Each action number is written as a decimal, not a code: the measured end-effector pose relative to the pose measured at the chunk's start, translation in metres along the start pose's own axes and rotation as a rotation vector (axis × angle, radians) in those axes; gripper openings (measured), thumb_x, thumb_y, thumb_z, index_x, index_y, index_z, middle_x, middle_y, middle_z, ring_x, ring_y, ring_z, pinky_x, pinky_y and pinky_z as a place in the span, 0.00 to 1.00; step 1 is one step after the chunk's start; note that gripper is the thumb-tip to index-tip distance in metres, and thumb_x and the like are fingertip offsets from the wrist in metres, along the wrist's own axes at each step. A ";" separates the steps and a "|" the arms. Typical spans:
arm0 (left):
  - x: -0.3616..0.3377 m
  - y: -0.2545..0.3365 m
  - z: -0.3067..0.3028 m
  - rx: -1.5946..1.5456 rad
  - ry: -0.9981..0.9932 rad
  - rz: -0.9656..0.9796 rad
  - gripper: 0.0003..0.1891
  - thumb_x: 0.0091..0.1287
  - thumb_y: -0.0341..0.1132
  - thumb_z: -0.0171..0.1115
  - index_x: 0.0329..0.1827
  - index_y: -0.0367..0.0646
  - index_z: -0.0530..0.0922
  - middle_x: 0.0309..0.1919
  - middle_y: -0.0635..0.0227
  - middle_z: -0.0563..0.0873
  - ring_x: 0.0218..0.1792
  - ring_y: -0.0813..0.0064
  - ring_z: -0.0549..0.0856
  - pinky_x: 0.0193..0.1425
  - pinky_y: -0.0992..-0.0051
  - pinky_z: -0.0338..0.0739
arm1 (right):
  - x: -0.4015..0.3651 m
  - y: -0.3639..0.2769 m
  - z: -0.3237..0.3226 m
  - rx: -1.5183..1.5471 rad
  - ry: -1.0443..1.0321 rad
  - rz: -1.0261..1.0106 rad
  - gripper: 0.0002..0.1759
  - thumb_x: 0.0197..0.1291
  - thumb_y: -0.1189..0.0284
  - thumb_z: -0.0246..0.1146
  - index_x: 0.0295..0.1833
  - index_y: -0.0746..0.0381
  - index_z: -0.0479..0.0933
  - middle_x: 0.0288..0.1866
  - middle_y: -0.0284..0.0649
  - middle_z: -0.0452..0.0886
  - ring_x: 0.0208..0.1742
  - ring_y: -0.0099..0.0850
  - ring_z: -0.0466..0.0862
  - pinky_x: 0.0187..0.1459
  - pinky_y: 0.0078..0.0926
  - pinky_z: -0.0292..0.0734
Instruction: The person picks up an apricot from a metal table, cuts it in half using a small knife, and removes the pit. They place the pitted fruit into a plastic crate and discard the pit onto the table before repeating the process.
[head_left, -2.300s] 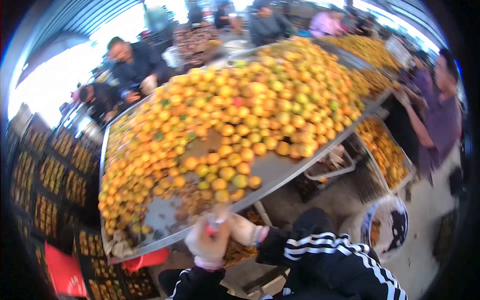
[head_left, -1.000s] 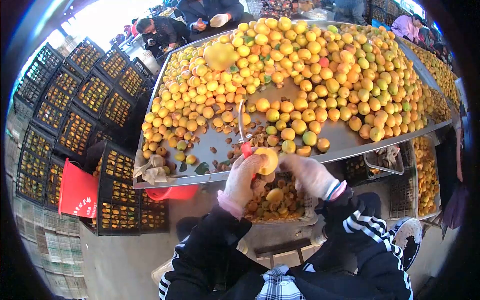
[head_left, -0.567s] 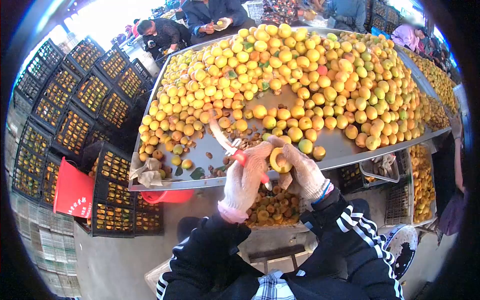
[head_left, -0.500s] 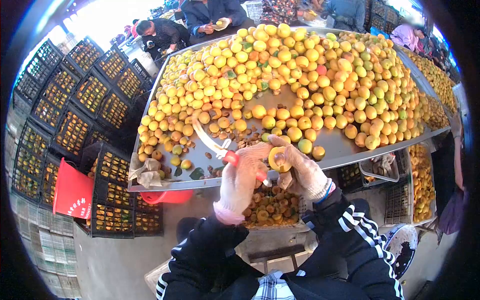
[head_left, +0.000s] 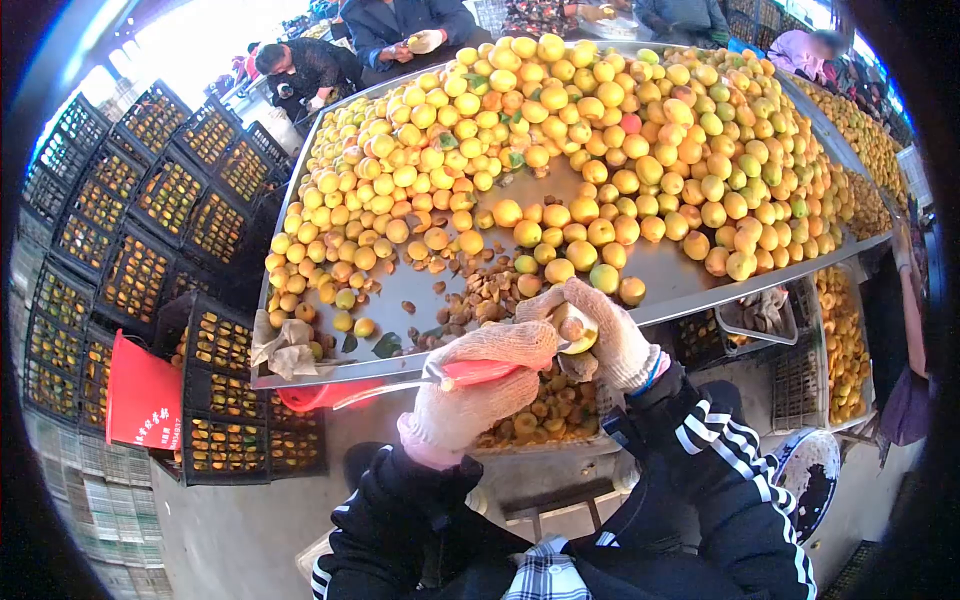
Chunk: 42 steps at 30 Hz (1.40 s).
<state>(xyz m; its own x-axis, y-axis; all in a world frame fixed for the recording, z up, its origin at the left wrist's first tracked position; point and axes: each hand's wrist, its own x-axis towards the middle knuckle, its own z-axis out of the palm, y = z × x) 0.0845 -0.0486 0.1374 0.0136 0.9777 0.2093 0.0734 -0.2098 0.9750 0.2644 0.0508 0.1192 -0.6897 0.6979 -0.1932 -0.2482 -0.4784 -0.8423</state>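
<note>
My left hand (head_left: 475, 385), in a pale knitted glove, is closed round the red handle of a tool (head_left: 475, 372), whose thin pale part points left over the table edge. Its fingertips meet my right hand (head_left: 610, 340), also gloved, which grips an opened apricot (head_left: 576, 330) with the cut face showing. Both hands are at the near edge of the metal table (head_left: 400, 365). Just beyond them lie small brown pits (head_left: 480, 295) and a large heap of yellow-orange apricots (head_left: 450, 130).
Black crates (head_left: 135, 270) of fruit are stacked at left beside a red bucket (head_left: 145, 390). Under the table edge sits a crate of apricot halves (head_left: 540, 420). A cloth (head_left: 285, 345) lies on the table's left corner. Several people, one in dark clothing (head_left: 405, 30), work across the table.
The tool has swung from pointing up over the table to pointing left. My left hand has turned with it, and my right hand has tilted the opened apricot. The head view has shifted slightly.
</note>
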 end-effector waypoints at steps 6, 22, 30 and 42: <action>-0.001 -0.004 0.003 -0.019 -0.003 -0.039 0.16 0.57 0.24 0.74 0.50 0.37 0.85 0.48 0.66 0.89 0.49 0.73 0.87 0.56 0.74 0.80 | 0.001 0.005 -0.005 0.006 0.011 0.082 0.26 0.74 0.48 0.48 0.45 0.60 0.79 0.25 0.31 0.78 0.13 0.19 0.66 0.14 0.17 0.57; 0.005 -0.019 0.049 0.114 0.158 0.167 0.16 0.60 0.18 0.69 0.52 0.35 0.84 0.52 0.59 0.87 0.53 0.70 0.86 0.61 0.73 0.78 | 0.026 0.050 -0.013 0.269 0.201 -0.052 0.24 0.73 0.49 0.55 0.42 0.61 0.75 0.43 0.43 0.81 0.46 0.34 0.82 0.53 0.36 0.79; 0.029 -0.040 0.023 -0.318 0.199 -0.142 0.10 0.62 0.23 0.68 0.47 0.36 0.85 0.45 0.66 0.88 0.46 0.76 0.85 0.53 0.75 0.79 | 0.022 0.043 -0.016 -0.187 0.265 -0.213 0.27 0.76 0.47 0.49 0.47 0.61 0.77 0.40 0.35 0.80 0.40 0.23 0.76 0.46 0.25 0.76; 0.025 -0.028 0.030 -0.109 0.282 0.000 0.15 0.60 0.26 0.74 0.50 0.36 0.84 0.48 0.66 0.88 0.48 0.77 0.85 0.57 0.75 0.79 | 0.031 0.024 -0.020 0.482 -0.031 -0.215 0.31 0.71 0.47 0.54 0.58 0.65 0.75 0.47 0.41 0.82 0.46 0.34 0.82 0.52 0.34 0.77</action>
<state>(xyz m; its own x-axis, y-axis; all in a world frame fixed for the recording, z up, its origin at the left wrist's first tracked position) 0.1124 -0.0186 0.1130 -0.2646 0.9419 0.2070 -0.0343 -0.2237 0.9741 0.2507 0.0714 0.0828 -0.6065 0.7948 -0.0203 -0.6662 -0.5219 -0.5328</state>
